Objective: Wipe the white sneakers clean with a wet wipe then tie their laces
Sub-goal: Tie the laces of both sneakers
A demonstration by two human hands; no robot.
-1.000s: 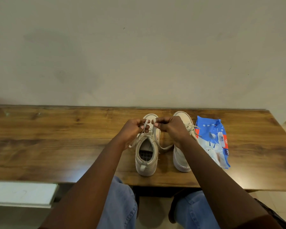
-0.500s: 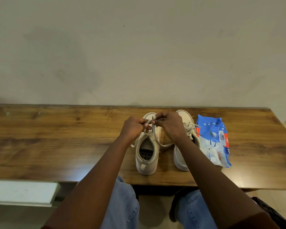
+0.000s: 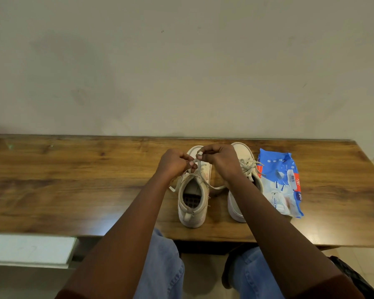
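The left hand (image 3: 172, 164) and right hand (image 3: 222, 161) each pinch the lace (image 3: 199, 166) over the left sneaker (image 3: 192, 214), apparently mid-bow. Next the loops need pulling apart snugly.

Left half of frame: open counter (image 3: 73, 180).
Centre: two shoes (image 3: 192, 203), lace (image 3: 216, 187) crossing their narrow gap.
Right: wipes pack (image 3: 281, 180) just beside them.
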